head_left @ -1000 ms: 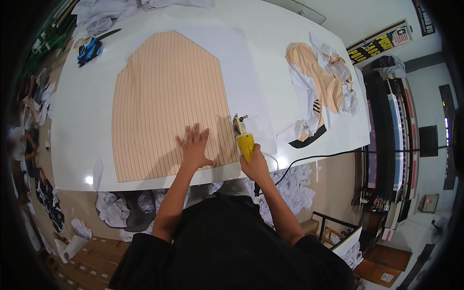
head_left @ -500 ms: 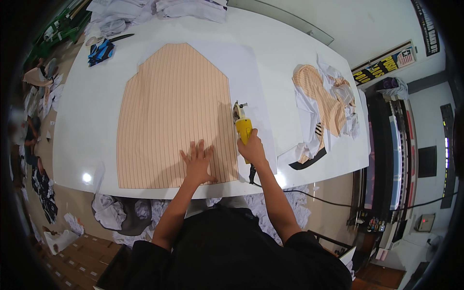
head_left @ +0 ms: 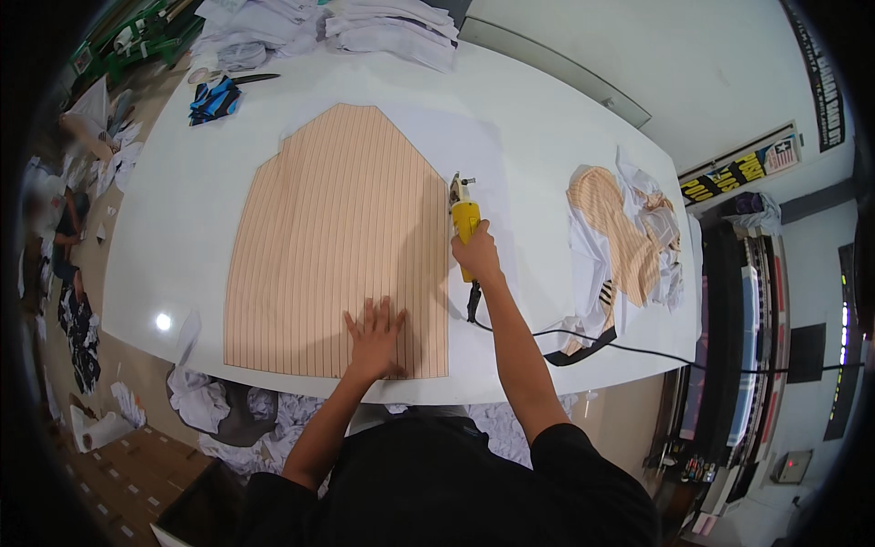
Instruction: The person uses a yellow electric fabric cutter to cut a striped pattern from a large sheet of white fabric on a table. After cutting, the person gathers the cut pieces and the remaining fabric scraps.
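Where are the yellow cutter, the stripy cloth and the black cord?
Yellow cutter (head_left: 466,221): head view, on its yellow body above the right hand.
Stripy cloth (head_left: 339,246): head view, on the middle of the flat orange piece.
Black cord (head_left: 629,347): head view, on the stretch lying across the white table.

Peach fabric (head_left: 342,242) with dark pinstripes, yellow cutter (head_left: 466,221), white table (head_left: 173,201).

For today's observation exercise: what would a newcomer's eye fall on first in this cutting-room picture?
First, the large orange striped fabric panel spread flat mid-table on the white cutting table. Next, the yellow electric cutter gripped in the right hand at the panel's right edge, while the left hand presses flat on the panel's near corner. To the right lies a heap of orange and white offcuts.
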Demonstrator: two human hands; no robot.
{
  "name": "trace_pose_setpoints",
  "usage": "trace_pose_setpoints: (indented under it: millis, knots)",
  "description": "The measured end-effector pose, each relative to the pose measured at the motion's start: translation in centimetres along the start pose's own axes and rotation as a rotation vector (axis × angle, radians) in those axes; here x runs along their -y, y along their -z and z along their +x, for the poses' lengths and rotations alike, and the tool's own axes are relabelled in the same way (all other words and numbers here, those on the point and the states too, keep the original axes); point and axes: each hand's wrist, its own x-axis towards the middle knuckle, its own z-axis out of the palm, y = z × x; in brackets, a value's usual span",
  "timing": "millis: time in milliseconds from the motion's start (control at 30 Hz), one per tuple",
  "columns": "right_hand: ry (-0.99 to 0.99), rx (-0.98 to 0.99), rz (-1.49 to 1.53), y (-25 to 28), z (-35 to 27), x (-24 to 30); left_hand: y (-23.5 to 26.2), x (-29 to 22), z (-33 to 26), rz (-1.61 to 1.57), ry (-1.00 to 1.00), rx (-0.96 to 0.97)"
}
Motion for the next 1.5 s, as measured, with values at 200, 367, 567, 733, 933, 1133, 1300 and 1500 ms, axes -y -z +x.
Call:
trace_pose_setpoints:
  millis: [200,367,567,733,933,1133,1300,1500]
  knots:
    - [0.027,0.002,0.017,0.7,5.4,1.9,-0.6,0.5,0.1,0.005,-0.04,-0.028]
    - [0.091,0.047,-0.031,2.5,9.2,1.2,-1.0,-0.7,1.0,-0.059,0.027,-0.113]
    - [0.242,0.308,-0.165,7.9,8.6,-2.8,-1.6,-2.9,1.3,-0.09,0.298,-0.108]
    - [0.347,0.379,-0.19,9.2,10.7,-4.7,-0.9,-3.6,1.9,-0.145,0.365,-0.056]
    - [0.36,0.406,-0.224,9.0,12.0,-4.3,-0.3,-4.1,1.9,-0.149,0.394,-0.05]
    - [0.337,0.447,-0.182,9.1,12.6,-2.8,0.0,-4.4,2.1,-0.155,0.396,-0.049]
    - [0.342,0.417,-0.189,8.0,13.8,-1.6,0.5,-4.5,2.2,-0.154,0.399,-0.042]
    - [0.365,0.387,-0.213,6.4,16.0,1.2,0.4,-4.2,2.3,-0.139,0.394,-0.032]
